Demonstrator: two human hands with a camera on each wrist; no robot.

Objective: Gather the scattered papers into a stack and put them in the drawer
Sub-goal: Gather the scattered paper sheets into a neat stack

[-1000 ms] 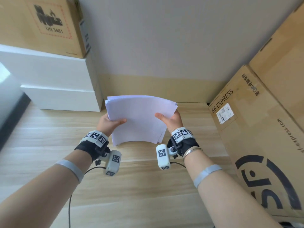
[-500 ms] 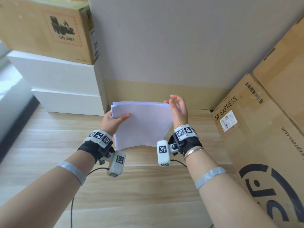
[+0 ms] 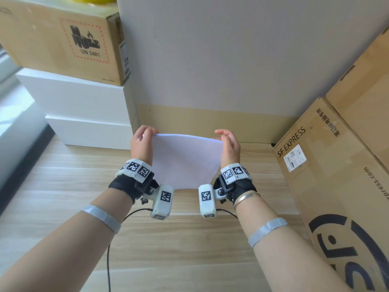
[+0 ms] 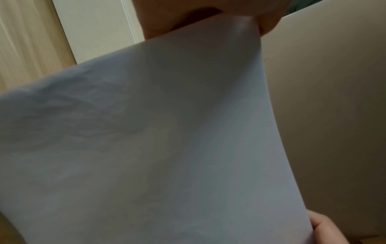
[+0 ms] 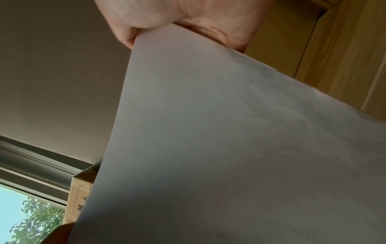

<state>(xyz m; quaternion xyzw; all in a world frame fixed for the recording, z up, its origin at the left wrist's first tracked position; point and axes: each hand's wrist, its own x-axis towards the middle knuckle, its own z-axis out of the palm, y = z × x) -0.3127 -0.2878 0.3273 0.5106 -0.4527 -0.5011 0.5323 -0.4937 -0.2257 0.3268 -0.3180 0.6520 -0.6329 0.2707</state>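
Papers (image 3: 185, 161) formed one gathered stack, held upright above the wooden desk (image 3: 63, 186) with the lower edge hanging free between the two wrist cameras. The left hand (image 3: 141, 144) had its grip pinched on the stack's top left corner, fingers curled over the upper edge; the right hand (image 3: 229, 147) pinched the top right corner the same way. Seen from the left wrist, thumb and fingers (image 4: 158, 24) clamped the sheet's top edge, and the right wrist view showed the same pinch (image 5: 146, 18) on the other corner.

Behind the stack ran a pale wall (image 3: 231, 60) with a tan skirting strip (image 3: 210, 119). Left of the stack stood two stacked white boxes (image 3: 80, 110), which may be the drawer unit, though no handle or opening showed. A cardboard box marked UN 3481 (image 3: 69, 39) sat on top of them. Right of the stack leaned a large SF EXPRESS carton (image 3: 336, 186), close to the right forearm, with another brown carton (image 3: 368, 85) behind it. Thin black cables (image 3: 108, 260) trailed below the stack toward the near edge.
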